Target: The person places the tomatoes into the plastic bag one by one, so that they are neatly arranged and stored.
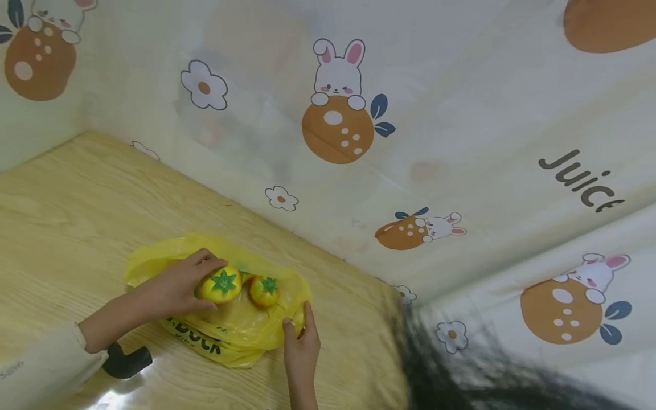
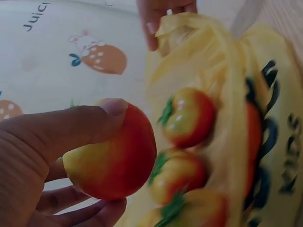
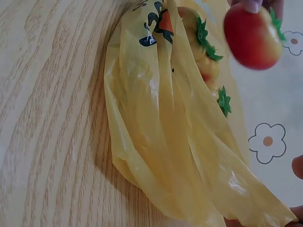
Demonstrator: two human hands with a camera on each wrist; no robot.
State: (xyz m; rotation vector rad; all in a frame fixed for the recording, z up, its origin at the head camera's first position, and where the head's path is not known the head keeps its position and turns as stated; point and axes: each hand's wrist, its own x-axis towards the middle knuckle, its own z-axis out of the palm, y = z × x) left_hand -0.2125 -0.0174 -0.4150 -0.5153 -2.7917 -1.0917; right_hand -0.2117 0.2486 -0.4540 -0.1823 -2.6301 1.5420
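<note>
My left hand point(image 1: 179, 282) holds a yellow-and-red tomato point(image 1: 223, 285) with a green star-shaped top, thumb on one side and fingers on the other. It is above the mouth of a yellow plastic bag point(image 1: 246, 336) lying on the table. Inside the bag another tomato point(image 1: 264, 291) shows, and the left wrist view reveals several, among them a glossy tomato point(image 2: 189, 117). At the bag's right end, my right hand point(image 1: 302, 347) pinches the rim between thumb and fingers. Black lettering runs along the bag's near side.
The wooden table point(image 1: 77, 216) meets a pale cloth point(image 1: 246, 148) printed with rabbits, oranges and flowers at the back. A black curved object point(image 1: 127, 361) is beside my left wrist. Dark hair point(image 1: 441, 364) crosses the lower right of the head view.
</note>
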